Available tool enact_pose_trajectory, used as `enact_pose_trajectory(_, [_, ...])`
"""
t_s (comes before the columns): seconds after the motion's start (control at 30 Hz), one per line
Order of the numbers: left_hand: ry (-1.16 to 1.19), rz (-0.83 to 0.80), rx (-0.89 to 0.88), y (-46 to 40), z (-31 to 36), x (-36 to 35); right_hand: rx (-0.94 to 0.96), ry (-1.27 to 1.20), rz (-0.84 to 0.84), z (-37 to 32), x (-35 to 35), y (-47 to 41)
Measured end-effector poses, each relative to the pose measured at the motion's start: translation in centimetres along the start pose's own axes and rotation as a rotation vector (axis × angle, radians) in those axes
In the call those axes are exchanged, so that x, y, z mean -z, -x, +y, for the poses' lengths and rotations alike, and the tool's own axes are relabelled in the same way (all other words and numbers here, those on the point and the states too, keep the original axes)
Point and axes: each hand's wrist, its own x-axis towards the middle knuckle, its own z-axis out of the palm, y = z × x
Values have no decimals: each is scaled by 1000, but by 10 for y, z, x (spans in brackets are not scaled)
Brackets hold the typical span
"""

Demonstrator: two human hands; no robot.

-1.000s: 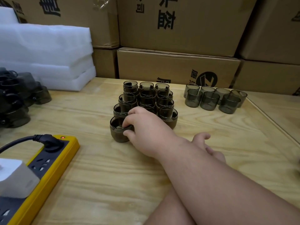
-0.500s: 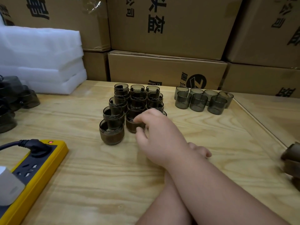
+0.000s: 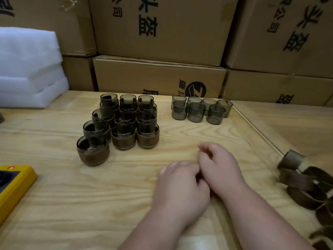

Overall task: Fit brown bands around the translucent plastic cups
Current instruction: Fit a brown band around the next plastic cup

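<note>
we have both hands low on the pale wooden counter [image 3: 54, 204], touching each other — the left hand [image 3: 180, 192] and the right hand [image 3: 219, 170] each have their fingers loosely curled and hold nothing.

the smoky translucent plastic cups without bands [image 3: 198, 110] stand in a tight cluster at the far edge of the counter, upright and open-mouthed, and as far as we can see nothing is in them. the loose brown bands [image 3: 306, 184] lie heaped at the right edge, well apart from those cups. the finished cups with brown bands round their lower halves [image 3: 122, 127] are packed and partly stacked at the centre-left; dark shapes show inside several — we cannot tell what they are.

we judge the cups to be light, thin-walled and smooth, so they may slide or tip if pushed from one side; best to hold one by its upper wall near the rim, leaving the lower half bare for the band. the bands look like flexible strips formed into hoops, and they would probably deform if squeezed, so we would take one by its edge and ease it on from the base.
</note>
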Motion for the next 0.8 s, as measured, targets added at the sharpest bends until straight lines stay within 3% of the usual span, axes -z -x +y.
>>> enact_pose_trajectory(0.43, [242,77,43,-2,3,-4,-184,243,201,43,1,-93])
enact_pose_trajectory(0.8, [274,66,64,-2,3,-2,-180,413,147,49,-4,-131])
